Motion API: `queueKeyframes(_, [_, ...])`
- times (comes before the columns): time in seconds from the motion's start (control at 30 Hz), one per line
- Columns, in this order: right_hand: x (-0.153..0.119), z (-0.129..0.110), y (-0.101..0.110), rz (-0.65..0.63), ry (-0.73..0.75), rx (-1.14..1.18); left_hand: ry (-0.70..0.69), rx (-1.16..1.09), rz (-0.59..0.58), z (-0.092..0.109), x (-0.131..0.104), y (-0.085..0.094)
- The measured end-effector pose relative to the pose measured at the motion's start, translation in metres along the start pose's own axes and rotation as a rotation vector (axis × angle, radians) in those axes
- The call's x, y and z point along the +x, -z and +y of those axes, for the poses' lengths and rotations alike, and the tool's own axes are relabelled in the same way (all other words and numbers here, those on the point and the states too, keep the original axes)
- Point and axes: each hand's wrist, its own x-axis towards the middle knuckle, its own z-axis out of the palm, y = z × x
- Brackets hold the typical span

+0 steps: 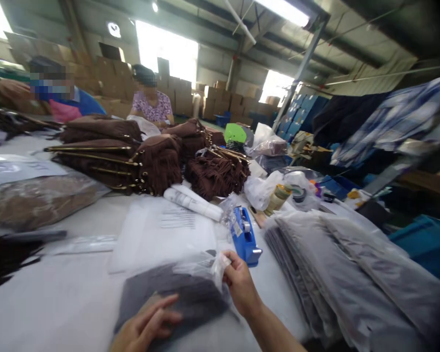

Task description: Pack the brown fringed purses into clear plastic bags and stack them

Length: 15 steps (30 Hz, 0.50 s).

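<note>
On the white table lies a flat dark grey item (198,300), with clear plastic around its far edge; motion blur hides its exact kind. Over its near left part is my left hand (150,320), fingers stretched out and apart, holding nothing. At the far right corner my right hand (240,283) pinches a bunched edge of the clear plastic bag (219,269). Just beyond that hand stands a blue tape dispenser (245,234). A stack of clear plastic bags (161,230) lies behind the grey item.
Several grey items in plastic (337,264) are stacked at the right. Brown fringed bags (154,161) with gold zips are piled across the back. A white roll (194,201) lies before them. Two people sit beyond the pile. A bagged brown item (47,198) is at the left.
</note>
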Motion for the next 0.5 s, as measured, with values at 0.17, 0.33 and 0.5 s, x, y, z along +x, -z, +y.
queueKeyframes(0.17, [-0.011, 0.004, -0.013, -0.153, 0.003, -0.262, -0.100, 0.000, 0.070, 0.030, 0.035, -0.020])
queueKeyframes(0.33, [0.010, 0.004, 0.003, -0.032, 0.045, -0.371, -0.059, 0.116, 0.217, 0.021, 0.068, -0.021])
queueKeyframes(0.5, [0.040, 0.011, 0.003, 0.037, 0.042, -0.349, -0.017, 0.112, 0.296, 0.017, 0.093, -0.011])
